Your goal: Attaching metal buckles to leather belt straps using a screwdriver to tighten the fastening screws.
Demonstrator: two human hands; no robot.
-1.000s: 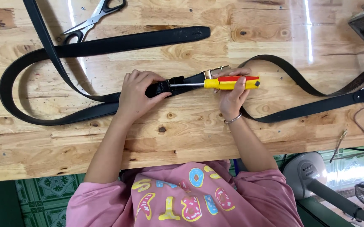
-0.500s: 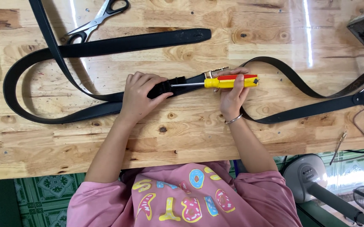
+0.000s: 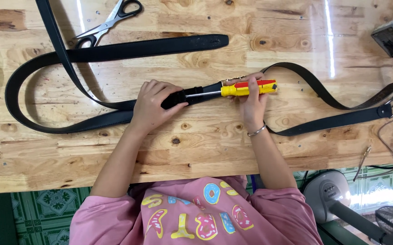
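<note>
Screwdriver (image 3: 246, 88) held against belt (image 3: 114, 119)

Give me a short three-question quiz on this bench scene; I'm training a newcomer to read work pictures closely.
1. True or false: the right hand grips a yellow and red screwdriver.
2. What does the left hand press down? A) scissors B) black belt C) power strip
3. Which tool lies untouched at the far edge of the wooden table?

Key
1. True.
2. B, the black belt.
3. The scissors.
</note>
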